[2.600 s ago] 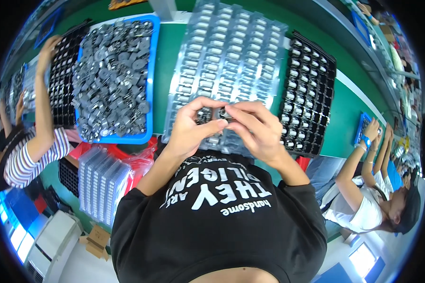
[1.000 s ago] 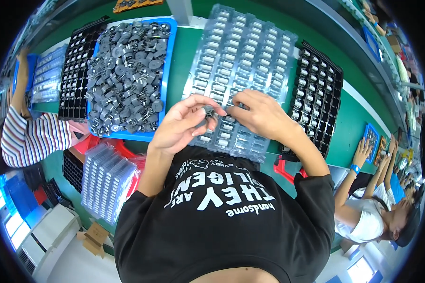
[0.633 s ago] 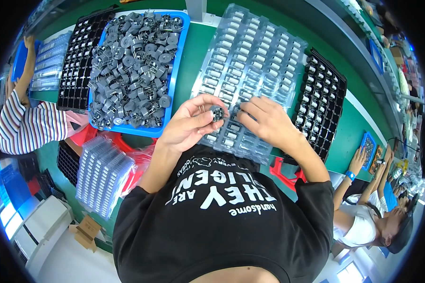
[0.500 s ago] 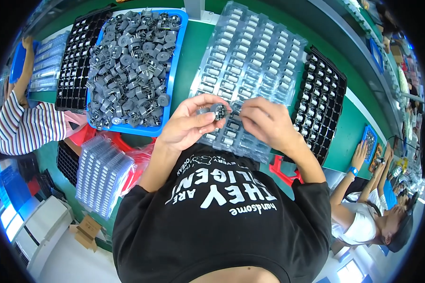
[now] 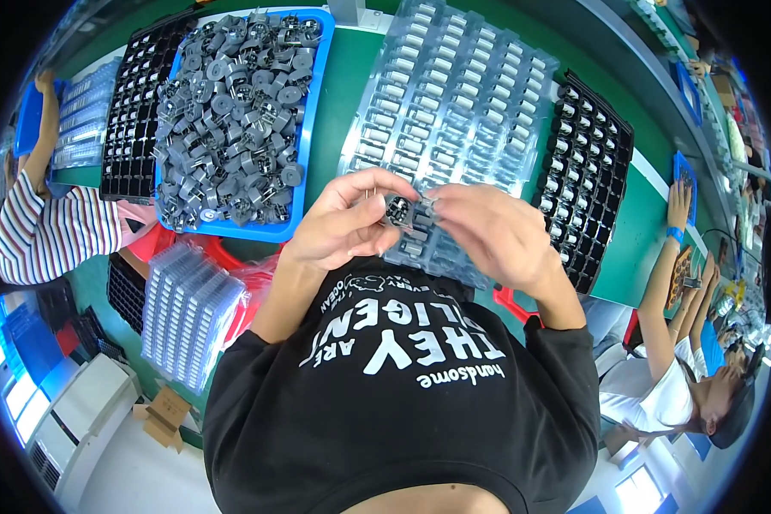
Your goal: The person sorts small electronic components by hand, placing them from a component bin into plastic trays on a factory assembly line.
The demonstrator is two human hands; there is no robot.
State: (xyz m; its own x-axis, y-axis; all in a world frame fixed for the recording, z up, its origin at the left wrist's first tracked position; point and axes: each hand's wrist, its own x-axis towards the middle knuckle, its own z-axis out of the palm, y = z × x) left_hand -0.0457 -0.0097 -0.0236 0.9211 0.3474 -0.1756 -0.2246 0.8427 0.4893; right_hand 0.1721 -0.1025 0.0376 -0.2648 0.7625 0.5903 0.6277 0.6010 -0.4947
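Observation:
My left hand (image 5: pixel 338 224) pinches a grey round component (image 5: pixel 397 211) with a dark face and metal pins, held above the near part of a clear plastic tray (image 5: pixel 451 87). My right hand (image 5: pixel 501 233) is close beside it, its fingertips drawn together near the component's pins. Whatever lies between those right fingertips is too small to make out. Rows of small silvery-white cylindrical parts fill the clear tray's pockets. To the left, a blue bin (image 5: pixel 314 111) holds a heap of similar grey components (image 5: pixel 231 111).
A black pocketed tray (image 5: pixel 610 218) with silvery cylinders lies right of the clear tray; another black tray (image 5: pixel 131 120) lies left of the bin. A stack of clear trays (image 5: pixel 184 321) stands lower left. Co-workers sit on both sides, one with a hand (image 5: pixel 678 206) near a blue tray.
The grey component has tilted in my left fingers, its dark pinned face now lower. My right hand has turned and its fingers have come nearer the component. A right-side co-worker's hand has moved farther up.

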